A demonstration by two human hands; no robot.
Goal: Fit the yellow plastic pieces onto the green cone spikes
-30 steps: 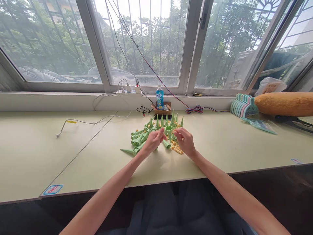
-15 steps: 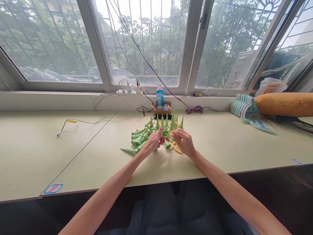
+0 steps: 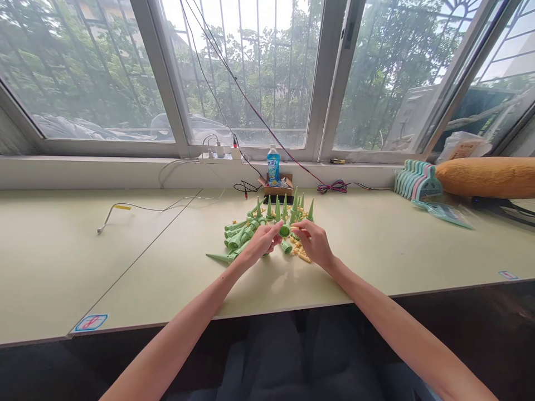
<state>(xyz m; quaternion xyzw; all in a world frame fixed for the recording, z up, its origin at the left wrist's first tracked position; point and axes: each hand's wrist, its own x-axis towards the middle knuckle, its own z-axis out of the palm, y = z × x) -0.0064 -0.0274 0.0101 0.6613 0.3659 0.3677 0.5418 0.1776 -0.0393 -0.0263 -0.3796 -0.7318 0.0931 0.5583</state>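
Observation:
My left hand (image 3: 266, 240) is closed round a green plastic watering spike (image 3: 285, 230), its round hollow end turned toward me. Just right of that end, my right hand (image 3: 314, 239) pinches a small yellow plastic valve (image 3: 295, 227), mostly hidden by the fingers. Under the right hand lies a heap of loose yellow valves (image 3: 302, 254). One short green piece (image 3: 286, 247) rests on the table below the held spike. Several green spikes (image 3: 236, 238) lie piled to the left, and others stand point up (image 3: 295, 205) behind my hands.
A blue-labelled bottle (image 3: 273, 166) stands in a small cardboard box (image 3: 288, 190) behind the spikes, near a dark flat object (image 3: 271, 199). Cables (image 3: 333, 187) lie along the back of the table (image 3: 159, 278). Teal dustpan-like items (image 3: 422, 181) and a large orange roll (image 3: 485, 177) sit at right.
My left hand has tilted the spike slightly, moving its open end a little down and to the right. The left thumb now lies flatter. The right hand has barely moved.

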